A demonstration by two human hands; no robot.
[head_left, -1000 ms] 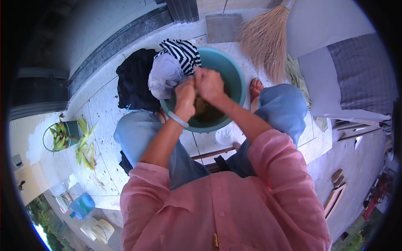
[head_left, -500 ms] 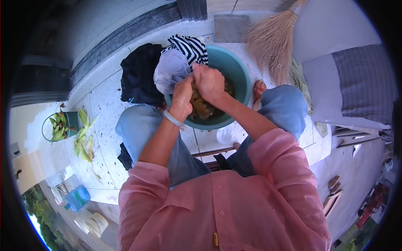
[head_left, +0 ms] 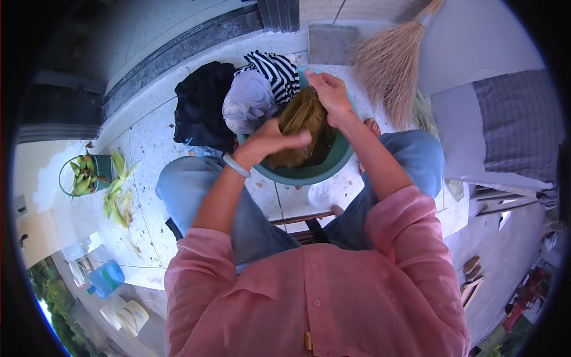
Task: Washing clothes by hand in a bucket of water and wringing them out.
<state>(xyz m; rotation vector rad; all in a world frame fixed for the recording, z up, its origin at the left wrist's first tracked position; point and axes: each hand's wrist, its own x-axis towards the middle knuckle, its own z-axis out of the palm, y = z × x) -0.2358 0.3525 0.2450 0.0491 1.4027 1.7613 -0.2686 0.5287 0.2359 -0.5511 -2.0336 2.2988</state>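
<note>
The person sits over a green basin [head_left: 333, 169] that stands on the pale speckled floor [head_left: 148, 149] between their knees, and both hands work a wet brown cloth [head_left: 300, 128] inside it. The left hand [head_left: 275, 141] lies over the near, left part of the cloth, its grip closed on the fabric with the fingers curled down into it; a pale bangle [head_left: 236, 165] sits on that wrist. The right hand [head_left: 330, 95] is at the far rim of the basin, its grip pinched tight on the upper end of the same cloth, which stretches between the two hands. Draped over the basin's far left rim are a grey garment [head_left: 250, 104] and a black-and-white striped one [head_left: 275, 71], with a dark bundle [head_left: 199, 107] on the floor just beside them. A straw broom [head_left: 389, 65] lies near the basin's far right side. A potted plant [head_left: 83, 172] stands well apart, toward the floor's left edge.
</note>
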